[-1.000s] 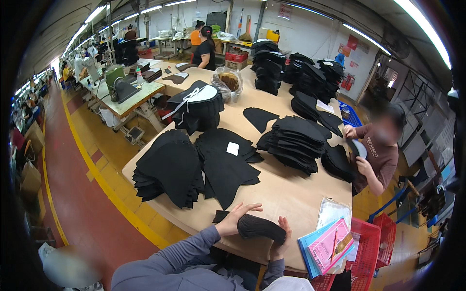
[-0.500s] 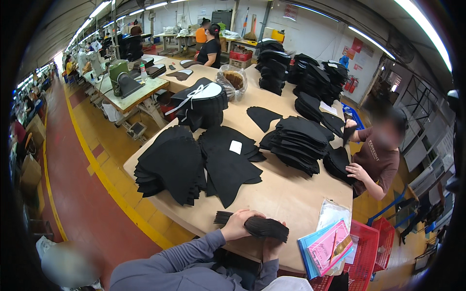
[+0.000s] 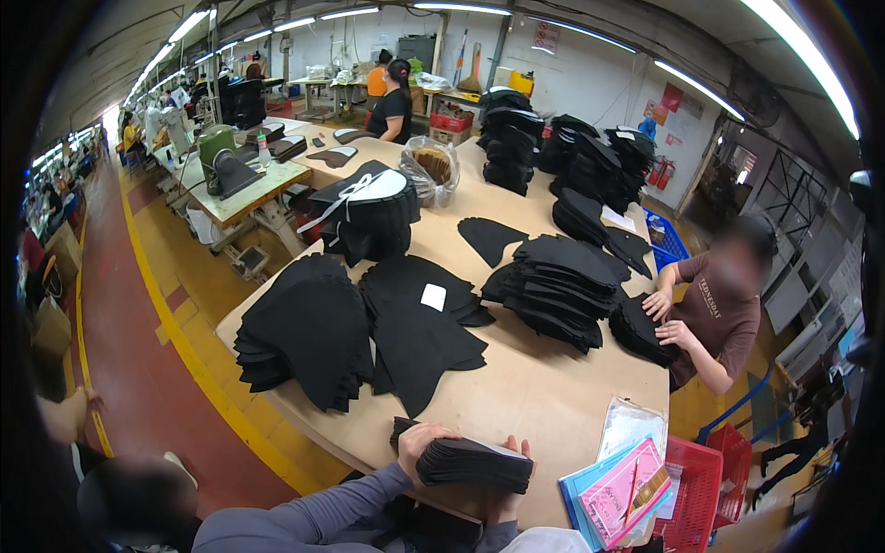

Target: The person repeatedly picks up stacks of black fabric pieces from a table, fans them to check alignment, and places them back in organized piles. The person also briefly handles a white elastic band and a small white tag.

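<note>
Near the table's front edge I hold a bundle of black cut pieces [image 3: 475,465] upright, with its many layered edges showing. My left hand [image 3: 424,446] is closed round the bundle's left end, fingers at the top. My right hand [image 3: 509,493] grips the other end from the right, its fingers partly hidden behind the layers. Just beyond lie a fanned pile of black cut pieces [image 3: 304,336] and a second black pile [image 3: 424,346] with a small white paper [image 3: 433,297] on it.
A taller black stack [image 3: 553,290] stands at centre right. Across the table, a co-worker [image 3: 724,304] has both hands on another black stack [image 3: 638,329]. Pink and blue notebooks [image 3: 622,488] lie at the front right corner, beside a red crate [image 3: 687,484]. A white-tied stack [image 3: 373,217] stands farther back.
The bundle in my hands, curved before, is now straighter, with more of its layered side showing. The co-worker's raised hand has come down onto the black stack. A person's arm appears at lower left.
</note>
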Demonstrator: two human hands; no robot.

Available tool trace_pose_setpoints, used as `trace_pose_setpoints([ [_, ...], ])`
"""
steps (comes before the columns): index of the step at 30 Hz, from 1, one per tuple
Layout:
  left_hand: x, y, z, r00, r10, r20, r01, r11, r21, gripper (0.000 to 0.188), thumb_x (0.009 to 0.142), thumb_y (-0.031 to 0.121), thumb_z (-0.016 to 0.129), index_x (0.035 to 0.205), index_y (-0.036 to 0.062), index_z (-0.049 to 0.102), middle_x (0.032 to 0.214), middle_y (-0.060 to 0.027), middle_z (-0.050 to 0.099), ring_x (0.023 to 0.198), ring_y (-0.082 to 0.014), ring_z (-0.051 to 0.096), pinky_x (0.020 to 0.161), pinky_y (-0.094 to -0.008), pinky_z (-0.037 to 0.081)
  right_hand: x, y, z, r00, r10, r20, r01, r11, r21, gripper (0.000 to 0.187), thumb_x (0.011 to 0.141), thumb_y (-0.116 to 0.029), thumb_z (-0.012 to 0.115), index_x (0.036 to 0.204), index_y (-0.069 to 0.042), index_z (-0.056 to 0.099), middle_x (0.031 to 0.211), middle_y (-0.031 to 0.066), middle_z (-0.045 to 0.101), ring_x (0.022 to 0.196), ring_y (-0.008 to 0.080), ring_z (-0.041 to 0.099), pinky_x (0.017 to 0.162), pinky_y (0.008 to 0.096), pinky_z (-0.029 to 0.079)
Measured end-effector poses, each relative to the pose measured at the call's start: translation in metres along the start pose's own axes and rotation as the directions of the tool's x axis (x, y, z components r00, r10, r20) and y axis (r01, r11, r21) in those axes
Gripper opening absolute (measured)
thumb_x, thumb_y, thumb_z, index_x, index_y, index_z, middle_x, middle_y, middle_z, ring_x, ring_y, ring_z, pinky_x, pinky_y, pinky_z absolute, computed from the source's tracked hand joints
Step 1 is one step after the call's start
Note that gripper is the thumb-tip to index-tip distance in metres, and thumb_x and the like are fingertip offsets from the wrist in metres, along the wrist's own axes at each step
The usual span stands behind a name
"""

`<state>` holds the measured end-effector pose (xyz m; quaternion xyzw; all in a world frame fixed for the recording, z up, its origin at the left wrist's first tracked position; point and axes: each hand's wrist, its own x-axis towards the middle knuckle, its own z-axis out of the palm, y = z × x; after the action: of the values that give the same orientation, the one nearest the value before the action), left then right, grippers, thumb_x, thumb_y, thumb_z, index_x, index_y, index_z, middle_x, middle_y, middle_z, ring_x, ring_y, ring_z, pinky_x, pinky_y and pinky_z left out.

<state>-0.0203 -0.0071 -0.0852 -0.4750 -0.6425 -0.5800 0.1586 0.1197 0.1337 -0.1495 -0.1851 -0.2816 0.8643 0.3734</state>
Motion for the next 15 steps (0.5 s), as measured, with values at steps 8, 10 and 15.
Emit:
trace_pose_setpoints([
  [8, -0.001, -0.004, 0.001, 0.999, 0.039, 0.017, -0.039, 0.999, -0.017, 0.021, 0.075, 0.016, 0.069, 0.092, 0.0037, 0.066, 0.09, -0.0084, 0.072, 0.08, -0.0277, 0.07, 0.075, -0.0359, 0.054, 0.008, 0.001, -0.011, 1.0, -0.001, 0.019, 0.002, 0.999, -0.046, 0.061, 0.102, -0.053, 0.028, 0.138, -0.006, 0.043, 0.133, 0.0158, 0.055, 0.124, 0.0268, 0.049, 0.108, 0.0443, 0.037],
  [10, 0.0, -0.001, 0.002, 1.0, 0.026, 0.004, -0.026, 1.0, 0.015, 0.02, 0.077, 0.017, 0.068, 0.091, 0.0042, 0.066, 0.09, -0.0076, 0.072, 0.08, -0.0267, 0.07, 0.076, -0.0363, 0.054, 0.011, 0.001, -0.015, 0.999, 0.012, 0.03, -0.01, 0.999, -0.047, 0.061, 0.102, -0.053, 0.028, 0.138, -0.006, 0.044, 0.133, 0.0156, 0.056, 0.123, 0.0267, 0.05, 0.108, 0.0443, 0.037],
  [15, -0.004, -0.006, 0.005, 1.0, -0.002, -0.025, 0.002, 1.0, 0.022, 0.018, 0.079, 0.018, 0.068, 0.091, 0.005, 0.067, 0.089, -0.0055, 0.073, 0.081, -0.0245, 0.071, 0.078, -0.0371, 0.055, 0.013, -0.001, -0.013, 0.999, 0.033, 0.029, -0.032, 0.999, -0.024, 0.061, 0.103, -0.05, 0.028, 0.137, -0.002, 0.044, 0.133, 0.0174, 0.055, 0.123, 0.0279, 0.051, 0.108, 0.0432, 0.037],
])
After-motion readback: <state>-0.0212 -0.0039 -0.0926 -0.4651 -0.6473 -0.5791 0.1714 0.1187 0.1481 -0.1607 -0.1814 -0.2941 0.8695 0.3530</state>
